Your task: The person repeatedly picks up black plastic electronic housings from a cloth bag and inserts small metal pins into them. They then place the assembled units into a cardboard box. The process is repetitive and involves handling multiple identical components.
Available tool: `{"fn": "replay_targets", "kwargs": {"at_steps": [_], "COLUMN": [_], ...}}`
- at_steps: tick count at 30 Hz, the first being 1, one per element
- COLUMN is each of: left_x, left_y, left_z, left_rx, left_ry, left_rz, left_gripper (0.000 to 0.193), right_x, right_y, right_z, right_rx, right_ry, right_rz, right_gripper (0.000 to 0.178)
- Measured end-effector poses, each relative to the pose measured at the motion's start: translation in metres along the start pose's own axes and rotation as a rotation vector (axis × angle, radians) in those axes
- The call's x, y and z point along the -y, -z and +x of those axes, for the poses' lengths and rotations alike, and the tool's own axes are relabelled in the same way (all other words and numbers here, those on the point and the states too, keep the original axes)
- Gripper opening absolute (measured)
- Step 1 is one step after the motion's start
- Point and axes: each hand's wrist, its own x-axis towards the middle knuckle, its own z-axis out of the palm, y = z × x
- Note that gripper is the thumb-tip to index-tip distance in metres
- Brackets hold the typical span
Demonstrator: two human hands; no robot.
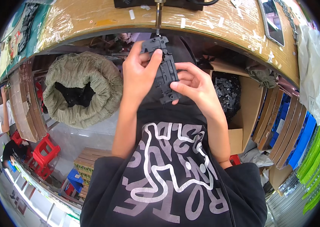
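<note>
- Head view: shows black plastic part (165, 70) held up in both hands, between front edge of wooden table (88, 13) and black shirt (182, 159).
- With left hand (140, 73): clamps upper portion of the part, with thumb across the face and fingers curled in from the left edge.
- With right hand (196, 87): clamps lower right edge, with thumb pressed on the face and fingers partly hidden behind.
- At upper end of the part: metal shaft (159, 19), with tip right at the part; cannot tell contact from slight gap.
- Handling, as judged: probably light and stiff, slightly slippery on smooth faces, fragile at thin ledges and corner tabs.
- Best held by long outer edges near both ends, with thumbs flat on solid areas, clear of raised details and shaft tip.
- Nearby: olive cloth sack (103, 72) at left; cardboard box (251, 100) with small black pieces (224, 90) at right; phone (273, 22) on table.
</note>
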Motion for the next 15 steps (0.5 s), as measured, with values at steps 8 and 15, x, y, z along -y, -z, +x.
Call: {"fn": "replay_targets", "kwargs": {"at_steps": [8, 15], "left_x": [0.069, 0.153], "left_y": [0.126, 0.241], "left_z": [-0.012, -0.010], "left_rx": [-0.384, -0.733], "left_ry": [0.231, 0.277], "left_rz": [0.223, 0.272], "left_gripper": [0.028, 0.042], "right_x": [-0.098, -0.229], "right_y": [0.170, 0.308], "right_z": [-0.023, -0.096], "right_rx": [-0.764, -1.329], "right_ry": [-0.051, -0.233], "right_rz": [-0.223, -0.338], "right_gripper": [0.032, 0.034]}}
